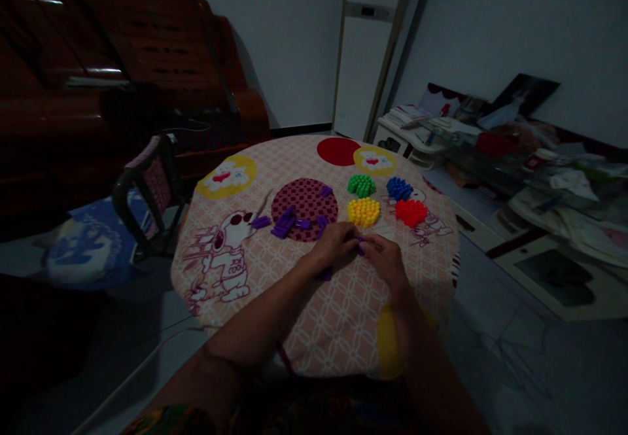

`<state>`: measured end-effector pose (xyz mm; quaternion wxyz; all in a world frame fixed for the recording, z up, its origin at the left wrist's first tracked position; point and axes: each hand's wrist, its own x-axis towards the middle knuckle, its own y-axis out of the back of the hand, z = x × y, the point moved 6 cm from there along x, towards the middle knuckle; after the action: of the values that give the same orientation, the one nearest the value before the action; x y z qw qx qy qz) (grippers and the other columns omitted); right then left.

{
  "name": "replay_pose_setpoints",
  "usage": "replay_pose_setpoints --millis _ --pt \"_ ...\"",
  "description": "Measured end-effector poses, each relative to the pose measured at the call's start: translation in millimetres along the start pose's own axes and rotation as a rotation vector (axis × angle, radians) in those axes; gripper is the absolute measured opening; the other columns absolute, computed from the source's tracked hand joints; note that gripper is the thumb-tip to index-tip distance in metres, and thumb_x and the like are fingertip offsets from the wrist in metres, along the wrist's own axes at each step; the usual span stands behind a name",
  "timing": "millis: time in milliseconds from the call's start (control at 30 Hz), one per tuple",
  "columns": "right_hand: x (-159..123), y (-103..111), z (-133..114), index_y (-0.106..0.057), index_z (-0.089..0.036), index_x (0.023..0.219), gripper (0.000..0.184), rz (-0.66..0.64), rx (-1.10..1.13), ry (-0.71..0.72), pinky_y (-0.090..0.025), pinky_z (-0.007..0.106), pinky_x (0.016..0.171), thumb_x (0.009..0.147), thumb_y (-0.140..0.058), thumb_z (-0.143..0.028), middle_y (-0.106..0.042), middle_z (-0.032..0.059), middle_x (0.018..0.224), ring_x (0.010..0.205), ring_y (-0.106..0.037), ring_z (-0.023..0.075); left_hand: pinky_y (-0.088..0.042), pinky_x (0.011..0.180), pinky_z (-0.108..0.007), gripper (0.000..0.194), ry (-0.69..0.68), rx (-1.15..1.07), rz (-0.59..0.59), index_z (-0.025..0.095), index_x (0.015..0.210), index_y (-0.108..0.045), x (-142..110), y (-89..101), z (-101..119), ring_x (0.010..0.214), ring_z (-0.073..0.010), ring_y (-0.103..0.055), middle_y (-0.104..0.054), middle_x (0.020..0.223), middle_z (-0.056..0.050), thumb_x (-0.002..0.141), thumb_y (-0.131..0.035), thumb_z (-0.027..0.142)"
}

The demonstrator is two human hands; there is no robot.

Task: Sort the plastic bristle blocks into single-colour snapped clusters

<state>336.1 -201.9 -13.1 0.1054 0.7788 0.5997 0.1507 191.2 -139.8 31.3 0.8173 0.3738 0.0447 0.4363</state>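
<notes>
My left hand [336, 244] and my right hand [385, 256] meet over the middle of a round table [255, 271] with a cartoon-print cloth. Both are closed in a pinch on small purple plastic pieces [360, 246] held between them. Another purple piece [326, 274] shows under my left wrist. Several loose purple pieces [289, 222] lie scattered just beyond my left hand on a dark red dotted circle. Beyond my right hand sit joined clusters of pieces: yellow [364, 212], green [362, 185], blue [399, 188] and red [411, 212].
A small chair [147, 190] stands at the table's left, with a dark wooden sofa [98, 82] behind it. A low white table [407, 140] and a cluttered surface [540, 160] fill the right side. A white door [366, 49] is at the back.
</notes>
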Motion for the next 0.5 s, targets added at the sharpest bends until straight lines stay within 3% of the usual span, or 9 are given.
replay_pose_setpoints --millis 167,267,367,500 --pt "1.7 -0.1 0.4 -0.077 -0.020 0.100 0.037 -0.009 -0.076 0.063 -0.047 0.025 0.061 0.077 -0.071 -0.049 -0.069 -0.0004 0.071 0.066 -0.061 0.0160 -0.045 0.071 -0.025 0.010 0.001 -0.029 0.007 0.015 0.089 -0.072 -0.8 -2.7 -3.4 0.077 -0.0157 -0.065 -0.073 0.084 -0.004 0.082 -0.067 0.018" --pt "1.0 3.0 2.3 -0.077 -0.019 0.093 0.036 0.047 -0.079 0.051 -0.047 0.026 0.060 0.079 -0.068 -0.051 -0.071 0.0014 0.074 0.066 -0.063 0.0170 -0.047 0.071 -0.025 0.010 0.001 -0.051 0.037 0.015 0.090 -0.072 0.4 6.8 -7.1 0.078 -0.0157 -0.066 -0.074 0.086 -0.005 0.084 -0.065 0.020" --pt "-0.3 15.5 6.5 -0.076 -0.018 0.092 0.037 0.191 -0.092 0.021 -0.047 0.027 0.060 0.081 -0.065 -0.052 -0.073 0.0038 0.076 0.067 -0.065 0.0186 -0.048 0.075 -0.027 0.014 0.049 0.008 0.159 0.016 0.092 -0.073 -0.4 37.4 -21.5 0.080 -0.0172 -0.067 -0.075 0.090 -0.006 0.086 -0.062 0.021" --pt "-3.9 42.6 10.3 -0.075 -0.019 0.091 0.036 0.447 -0.245 -0.006 -0.048 0.029 0.064 0.084 -0.061 -0.051 -0.074 0.0060 0.078 0.070 -0.066 0.0205 -0.050 0.080 -0.030 0.017 0.264 0.162 0.419 0.017 0.095 -0.074 -13.8 100.1 -57.1 0.082 -0.0200 -0.068 -0.076 0.091 -0.006 0.084 -0.062 0.023"
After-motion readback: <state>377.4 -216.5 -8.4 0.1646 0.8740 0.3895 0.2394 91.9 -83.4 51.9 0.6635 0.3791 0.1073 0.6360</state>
